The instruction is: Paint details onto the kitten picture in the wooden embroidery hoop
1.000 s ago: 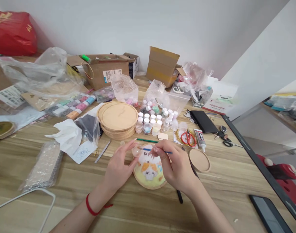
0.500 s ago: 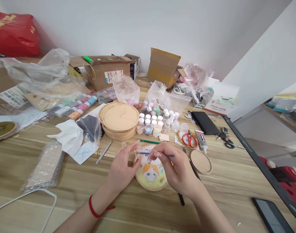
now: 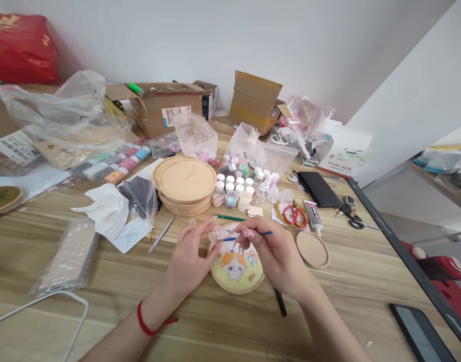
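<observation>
— What changed?
— Little. My left grip (image 3: 188, 256) still pinches the small clear cup (image 3: 214, 235). My right grip (image 3: 278, 254) clasps the blue pen (image 3: 258, 234), tip now nearer the cup. The cat picture (image 3: 236, 271) lies under both.
— Containers?
— I can't tell what's in the cup. Beyond my grips, white-lidded jars (image 3: 234, 183) hold coloured bits; farther off stands an open box (image 3: 255, 100).

A home craft workspace: a wooden table (image 3: 223, 322) crowded with bead jars (image 3: 234, 188), scissors (image 3: 294, 214), cardboard boxes (image 3: 255, 103).

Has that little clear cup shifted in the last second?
No. The clear cup stays over the upper-left edge of the cat picture, in the left hand.
</observation>
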`<state>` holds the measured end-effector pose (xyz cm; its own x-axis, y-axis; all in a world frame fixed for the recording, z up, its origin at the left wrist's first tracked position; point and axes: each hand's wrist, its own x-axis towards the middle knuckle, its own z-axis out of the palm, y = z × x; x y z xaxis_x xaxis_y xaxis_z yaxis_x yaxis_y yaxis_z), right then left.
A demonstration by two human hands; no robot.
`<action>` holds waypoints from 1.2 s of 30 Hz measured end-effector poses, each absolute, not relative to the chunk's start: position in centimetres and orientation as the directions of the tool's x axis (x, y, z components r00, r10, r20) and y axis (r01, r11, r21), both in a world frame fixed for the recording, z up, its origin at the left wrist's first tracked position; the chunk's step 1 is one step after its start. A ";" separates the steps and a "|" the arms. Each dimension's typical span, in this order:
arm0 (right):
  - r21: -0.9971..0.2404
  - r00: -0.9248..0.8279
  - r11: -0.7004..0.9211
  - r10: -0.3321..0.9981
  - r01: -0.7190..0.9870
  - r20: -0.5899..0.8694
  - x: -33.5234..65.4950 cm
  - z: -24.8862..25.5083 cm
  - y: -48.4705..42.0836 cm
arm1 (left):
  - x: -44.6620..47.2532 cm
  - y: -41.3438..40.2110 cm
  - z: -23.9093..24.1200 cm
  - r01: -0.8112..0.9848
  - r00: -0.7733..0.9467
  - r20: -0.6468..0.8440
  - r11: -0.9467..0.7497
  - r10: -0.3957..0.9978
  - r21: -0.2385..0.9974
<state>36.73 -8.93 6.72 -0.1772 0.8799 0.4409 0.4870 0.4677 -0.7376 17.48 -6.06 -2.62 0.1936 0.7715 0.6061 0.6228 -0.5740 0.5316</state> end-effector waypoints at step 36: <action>-0.754 0.152 0.317 0.865 0.575 0.479 44.3 9.7 -9.9 | 25.1 1.0 2.5 0.086 0.537 0.508 -0.643 0.673 0.761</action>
<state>44.31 -9.86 9.66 0.1518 0.8645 0.4791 0.5747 0.3171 -0.7544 25.06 1.02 2.53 0.5369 0.6733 0.5083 0.0856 -0.6429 0.7612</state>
